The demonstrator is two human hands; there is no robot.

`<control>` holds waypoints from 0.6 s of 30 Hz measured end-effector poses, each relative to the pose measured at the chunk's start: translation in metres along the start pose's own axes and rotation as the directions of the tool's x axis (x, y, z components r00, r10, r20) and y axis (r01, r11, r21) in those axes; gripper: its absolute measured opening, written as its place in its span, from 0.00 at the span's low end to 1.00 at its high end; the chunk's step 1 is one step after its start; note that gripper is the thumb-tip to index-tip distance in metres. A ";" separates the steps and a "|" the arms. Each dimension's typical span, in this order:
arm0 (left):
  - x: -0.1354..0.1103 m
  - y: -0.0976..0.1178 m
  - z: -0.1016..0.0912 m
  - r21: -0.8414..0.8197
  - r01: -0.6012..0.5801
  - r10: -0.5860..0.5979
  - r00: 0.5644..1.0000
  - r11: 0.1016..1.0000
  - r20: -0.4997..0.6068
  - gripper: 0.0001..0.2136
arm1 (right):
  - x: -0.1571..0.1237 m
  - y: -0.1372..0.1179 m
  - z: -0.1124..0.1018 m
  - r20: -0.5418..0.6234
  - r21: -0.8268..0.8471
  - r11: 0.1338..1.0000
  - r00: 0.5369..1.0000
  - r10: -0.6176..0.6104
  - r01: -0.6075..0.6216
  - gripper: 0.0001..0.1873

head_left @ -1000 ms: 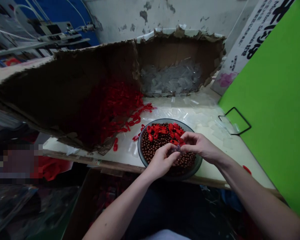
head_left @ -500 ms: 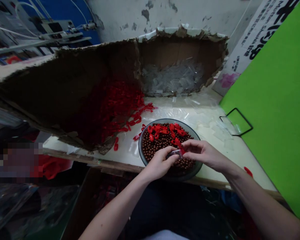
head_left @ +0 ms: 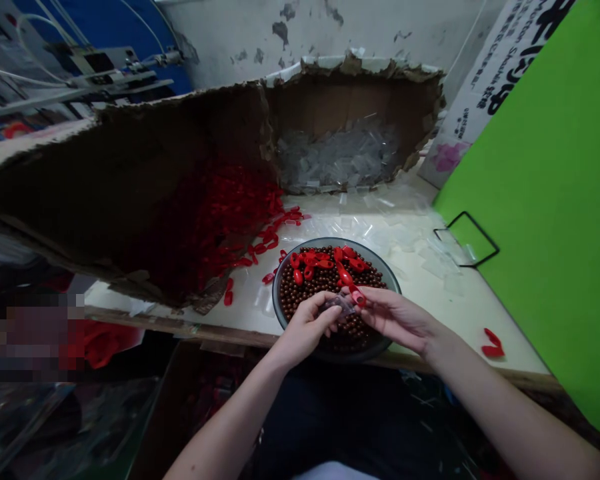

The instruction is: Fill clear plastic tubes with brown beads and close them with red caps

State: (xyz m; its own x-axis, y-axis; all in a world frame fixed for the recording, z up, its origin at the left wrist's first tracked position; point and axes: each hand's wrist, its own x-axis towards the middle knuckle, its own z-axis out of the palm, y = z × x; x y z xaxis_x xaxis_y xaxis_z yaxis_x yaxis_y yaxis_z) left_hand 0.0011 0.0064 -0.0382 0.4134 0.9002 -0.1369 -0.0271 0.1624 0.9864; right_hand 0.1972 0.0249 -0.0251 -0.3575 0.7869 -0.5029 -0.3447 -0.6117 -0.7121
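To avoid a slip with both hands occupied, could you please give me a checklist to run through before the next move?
1. Left hand holds the small clear plastic piece: ok.
2. Right hand holds the small elongated red plastic piece: ok.
3. Clear piece and red piece joined: cannot tell; they are close together.
4. Both hands over the round grey basin of brown round beads: ok.
5. Pale tabletop free of stray red plastic pieces: not ok; some lie at the right and before the torn cardboard box.

A single head-worn camera looks forward and down across the worktop [head_left: 463, 307], near enough that the left hand [head_left: 303, 330] and right hand [head_left: 403, 319] sit below mid-frame.
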 end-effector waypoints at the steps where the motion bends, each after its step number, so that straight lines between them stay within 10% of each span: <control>1: 0.000 0.000 -0.001 -0.004 -0.002 0.002 1.000 1.000 -0.007 0.14 | 0.001 0.002 0.001 -0.002 0.043 0.999 1.000 0.006 -0.006 0.08; 8: 0.000 0.005 0.002 0.022 0.014 -0.014 1.000 1.000 0.005 0.11 | -0.007 0.002 0.008 -0.009 -0.336 0.893 0.948 -0.319 0.298 0.16; 14: -0.001 0.008 0.005 0.036 0.012 -0.013 0.999 0.999 0.032 0.11 | -0.012 -0.005 0.007 0.129 -0.619 0.697 0.922 -0.364 0.362 0.17; 18: -0.003 0.007 0.005 0.102 -0.022 0.019 0.999 0.995 0.026 0.11 | -0.014 -0.002 0.009 0.124 -0.603 0.715 0.927 -0.355 0.354 0.17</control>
State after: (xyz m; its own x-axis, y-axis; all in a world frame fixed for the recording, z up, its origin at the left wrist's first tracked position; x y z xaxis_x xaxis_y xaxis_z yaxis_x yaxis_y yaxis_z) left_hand 0.0048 0.0029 -0.0306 0.4366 0.8922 -0.1154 0.0567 0.1007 0.9933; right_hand 0.1951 0.0147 -0.0123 -0.3162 0.9363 -0.1527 0.1503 -0.1094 -0.9826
